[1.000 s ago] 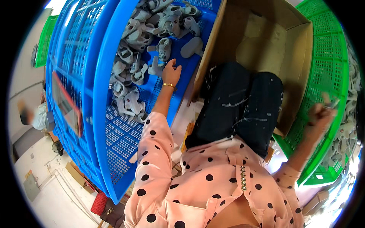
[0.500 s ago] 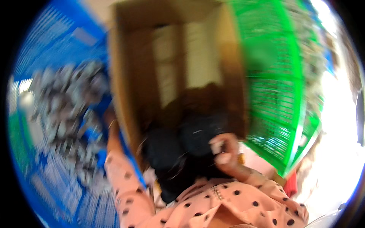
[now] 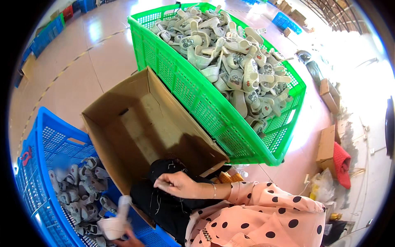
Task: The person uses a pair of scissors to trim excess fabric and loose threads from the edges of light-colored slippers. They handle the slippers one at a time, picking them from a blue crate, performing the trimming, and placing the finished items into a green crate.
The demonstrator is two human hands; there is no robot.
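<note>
At the lower left, my left hand holds a small pale shoe with a raised strap, blurred by motion. The shoe hangs over the near side of the blue basket, among whose contents are several grey shoes. My right hand hovers over my black-trousered knees, its fingers curled and pinched together. Whatever those fingers may hold is hidden. Loose threads cling to the trousers. An open cardboard box lies in front of my knees, its inside partly in shadow.
Beyond the box, a large green basket is heaped with pale shoes bearing small printed pictures. To the right, a smaller carton stands beside a red cloth and a clear plastic bag. More blue crates line the far left.
My view has swung, bringing the whole green basket into sight. My left hand, earlier reaching into the blue basket, now holds the pale shoe nearer me. My right hand stays over my knees.
</note>
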